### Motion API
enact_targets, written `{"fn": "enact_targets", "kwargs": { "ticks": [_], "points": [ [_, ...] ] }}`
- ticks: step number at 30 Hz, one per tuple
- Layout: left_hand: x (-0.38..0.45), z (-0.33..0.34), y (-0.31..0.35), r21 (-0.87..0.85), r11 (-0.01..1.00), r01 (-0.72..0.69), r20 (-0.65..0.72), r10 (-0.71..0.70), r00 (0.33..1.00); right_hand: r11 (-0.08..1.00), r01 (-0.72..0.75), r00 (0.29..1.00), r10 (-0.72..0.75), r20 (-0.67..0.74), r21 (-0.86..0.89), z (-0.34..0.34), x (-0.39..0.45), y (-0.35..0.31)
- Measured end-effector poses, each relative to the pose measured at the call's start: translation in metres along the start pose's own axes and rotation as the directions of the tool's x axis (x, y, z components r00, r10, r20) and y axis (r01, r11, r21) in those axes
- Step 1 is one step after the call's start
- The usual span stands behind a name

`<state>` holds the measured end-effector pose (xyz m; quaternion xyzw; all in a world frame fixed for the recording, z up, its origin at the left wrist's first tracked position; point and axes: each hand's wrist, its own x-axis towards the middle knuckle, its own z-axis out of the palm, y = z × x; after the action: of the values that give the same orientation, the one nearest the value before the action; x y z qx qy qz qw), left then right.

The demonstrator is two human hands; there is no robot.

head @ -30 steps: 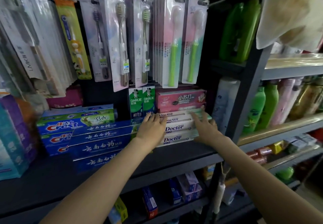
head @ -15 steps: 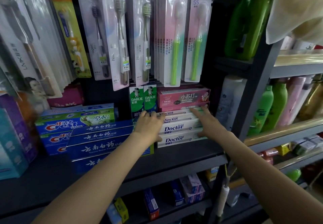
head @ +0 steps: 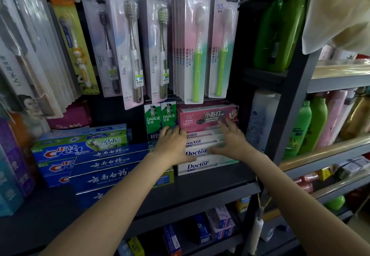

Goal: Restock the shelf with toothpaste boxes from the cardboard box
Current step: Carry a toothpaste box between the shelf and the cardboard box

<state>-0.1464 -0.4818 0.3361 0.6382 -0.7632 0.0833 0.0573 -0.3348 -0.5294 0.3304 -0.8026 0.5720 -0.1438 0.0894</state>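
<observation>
Doctor boxes [head: 202, 165] stacked 4 high at frame centre on the shelf [head: 210, 187], under the pink boxes [head: 206, 115]. Left hand [head: 172, 145] & right hand [head: 232, 141] lie flat on the stack front, fingers straight, gripping nothing; prob. squaring it up. Carton not in view, so can't tell what's left.

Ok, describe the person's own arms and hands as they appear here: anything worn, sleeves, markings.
Both forearms are bare up to the frame edge: no sleeves show. The left hand and right hand wear no gloves, and no rings, watch, bracelets or markings are visible on either. Fingernails are too blurred to judge.
</observation>
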Motion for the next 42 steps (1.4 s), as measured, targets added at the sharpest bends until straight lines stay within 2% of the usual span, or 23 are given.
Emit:
{"fn": "enact_targets", "kwargs": {
  "ticks": [3, 6, 9, 15, 18, 21, 25, 29, 32, 35, 37, 40, 42],
  "points": [
    [0.003, 0.003, 0.006, -0.060, 0.998, -0.009, -0.033, 0.007, 0.999, 0.995, 0.098, 0.995, -0.097, -0.039, 0.028, 0.000, 0.000, -0.005],
    [0.006, 0.004, 0.009, -0.061, 0.998, 0.022, -0.074, -0.027, 0.997, 0.993, 0.103, 0.992, -0.107, 0.066, 0.062, -0.001, 0.001, -0.003],
    [0.007, 0.006, 0.009, -0.046, 0.998, 0.043, -0.040, -0.045, 0.998, 0.993, 0.116, 0.986, -0.114, 0.123, -0.015, -0.002, 0.005, -0.003],
    [-0.003, 0.008, 0.006, 0.018, 1.000, 0.024, -0.063, -0.023, 0.998, 0.988, 0.140, 0.986, -0.134, 0.098, -0.062, 0.000, -0.001, -0.003],
    [-0.016, 0.010, 0.002, 0.135, 0.991, -0.023, -0.062, 0.032, 0.998, 0.941, 0.248, 0.968, -0.233, 0.092, -0.232, 0.000, -0.008, 0.001],
    [-0.022, 0.013, 0.001, 0.180, 0.983, -0.020, -0.077, 0.034, 0.996, 0.867, 0.318, 0.948, -0.281, 0.150, -0.384, 0.005, -0.010, 0.001],
    [-0.022, 0.012, 0.003, 0.190, 0.982, -0.017, -0.071, 0.031, 0.997, 0.846, 0.303, 0.953, -0.280, 0.119, -0.439, 0.011, -0.009, -0.003],
    [-0.024, 0.011, -0.002, 0.124, 0.992, -0.037, -0.078, 0.047, 0.996, 0.841, 0.296, 0.952, -0.297, 0.072, -0.453, 0.015, -0.009, 0.000],
    [-0.035, 0.011, -0.007, 0.078, 0.996, -0.031, -0.088, 0.038, 0.995, 0.879, 0.285, 0.957, -0.284, 0.061, -0.381, 0.014, -0.011, 0.001],
    [-0.044, 0.009, -0.013, 0.073, 0.997, -0.019, -0.077, 0.025, 0.997, 0.995, 0.071, 0.997, -0.074, -0.034, -0.074, 0.011, -0.015, 0.005],
    [-0.044, 0.006, -0.015, 0.074, 0.997, -0.010, -0.044, 0.013, 0.999, 0.998, -0.052, 0.999, 0.051, 0.008, 0.025, 0.008, -0.017, 0.013],
    [-0.033, 0.000, -0.012, 0.098, 0.995, 0.000, 0.007, 0.000, 1.000, 0.986, -0.084, 0.994, 0.072, 0.085, 0.142, 0.004, -0.016, 0.025],
    [-0.024, -0.004, -0.009, 0.121, 0.993, 0.011, 0.075, -0.021, 0.997, 0.986, -0.072, 0.994, 0.059, 0.093, 0.152, 0.004, -0.015, 0.029]
  ]
}}
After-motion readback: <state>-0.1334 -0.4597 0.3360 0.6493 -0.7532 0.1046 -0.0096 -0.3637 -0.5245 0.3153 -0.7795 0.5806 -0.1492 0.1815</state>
